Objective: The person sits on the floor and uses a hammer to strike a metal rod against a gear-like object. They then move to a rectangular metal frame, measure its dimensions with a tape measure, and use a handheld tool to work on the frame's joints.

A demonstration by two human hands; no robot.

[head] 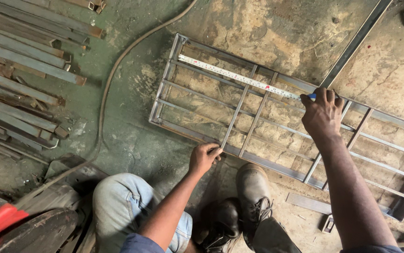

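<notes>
Tape measure [239,77] stretched slantwise over a metal frame [164,89] lying flat on the stained concrete floor [277,33], its free end near the frame's far left corner. Right hand [323,115] closed around the tape's blue case at the frame's far rail, knuckles up. Left hand [204,157] curled at the near rail, fingertips pinched at the foot of a thin cross bar [237,115]; whether anything small sits in that pinch, cannot tell. Two dark work boots [251,192] planted just below the frame, a denim knee [122,201] beside them. Stack of steel bars [19,70] well apart to the left, a hose [106,93] curving between stack and frame.
</notes>
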